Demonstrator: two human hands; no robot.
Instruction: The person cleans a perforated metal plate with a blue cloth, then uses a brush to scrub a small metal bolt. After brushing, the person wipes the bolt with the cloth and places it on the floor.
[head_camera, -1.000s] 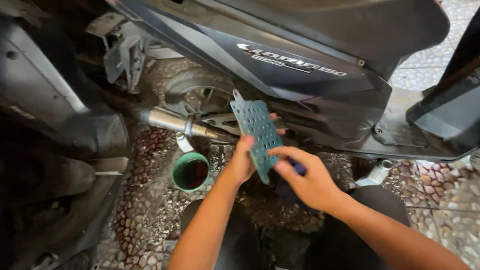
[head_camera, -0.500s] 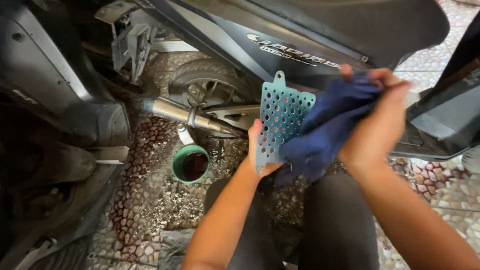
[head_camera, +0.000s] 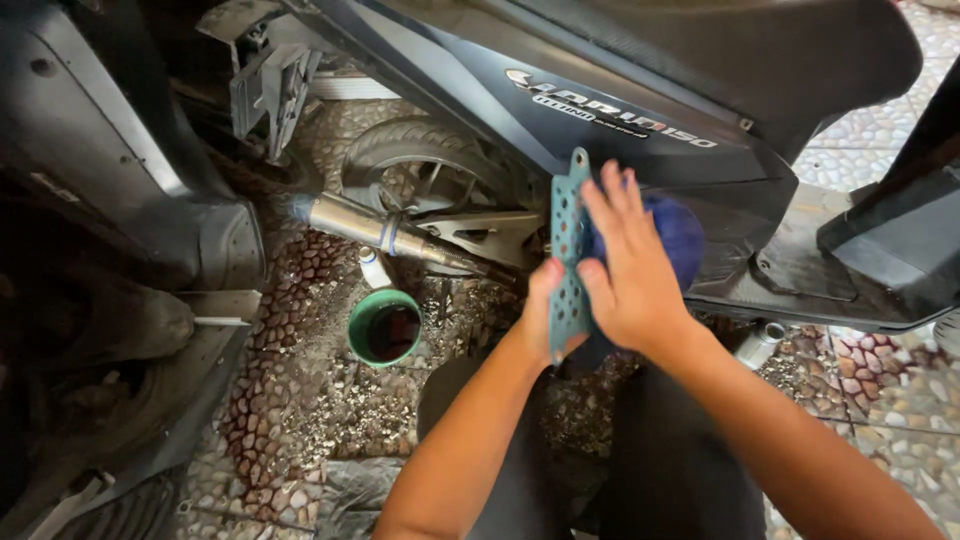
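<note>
Between the two hands, a teal perforated plate (head_camera: 570, 262) stands nearly edge-on to the head camera, its long axis upright. The left hand (head_camera: 545, 310) grips the plate's lower end, thumb on the near face. The right hand (head_camera: 630, 275) lies flat against the plate's far side, fingers spread upward, and presses a dark blue cloth (head_camera: 672, 235) onto it; the cloth is trapped between palm and plate, so the hand is clamped on the cloth rather than curled round it.

Compared with half a second earlier, the plate has turned from showing its broad holed face to showing mostly its edge. The right hand, then raised to the right of the grip with the cloth hanging loose, now sits directly on the plate.

Behind the grip runs the scooter's dark body panel (head_camera: 600, 110). Left of the grip, at about the same height, lies the metal exhaust pipe (head_camera: 370, 228) in front of the rear wheel (head_camera: 425, 175). Below and left of the grip, a green cup (head_camera: 384, 328) holding dark liquid stands on the pebbled floor (head_camera: 300, 390).
</note>
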